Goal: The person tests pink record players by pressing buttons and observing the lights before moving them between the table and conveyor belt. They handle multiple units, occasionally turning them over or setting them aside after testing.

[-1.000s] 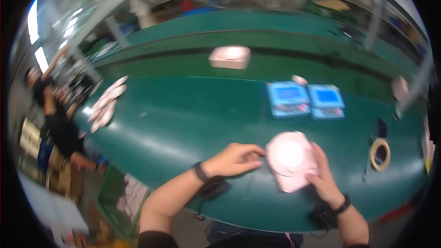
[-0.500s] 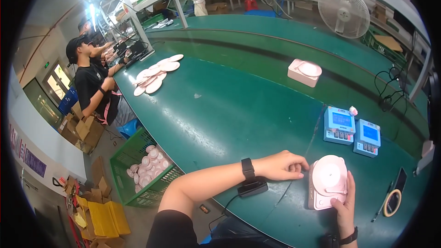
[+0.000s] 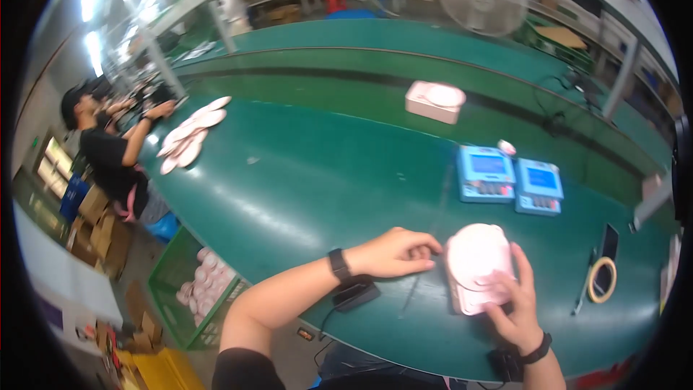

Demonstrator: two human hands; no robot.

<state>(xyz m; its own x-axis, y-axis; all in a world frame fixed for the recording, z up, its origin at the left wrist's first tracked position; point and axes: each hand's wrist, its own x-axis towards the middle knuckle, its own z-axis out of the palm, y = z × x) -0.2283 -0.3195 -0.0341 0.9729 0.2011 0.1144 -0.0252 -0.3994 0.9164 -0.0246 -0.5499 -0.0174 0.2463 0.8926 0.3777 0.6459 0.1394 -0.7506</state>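
Observation:
A pink box-shaped device (image 3: 476, 256) with a large round disc on top rests on the green bench in front of me. My right hand (image 3: 516, 307) is on its right side, one finger along the edge and the thumb at the front corner, gripping it. Just left of the device hovers my left hand (image 3: 397, 253). Its index finger and thumb reach toward the device with a gap between them, while the other fingers curl; nothing shows in it. Motion blurs the device's details.
Two blue meters (image 3: 487, 175) with screens stand beyond the device. Another pink device (image 3: 435, 101) sits on the far strip. Pink discs (image 3: 191, 133) lie at the left. A tape roll (image 3: 601, 279) is at the right. A green crate (image 3: 195, 310) holds pink parts. A co-worker (image 3: 108, 144) stands far left.
The whole view has shifted, so the bench things appear further left. My right hand's fingers have moved over the device's near right part. The left hand stays beside it.

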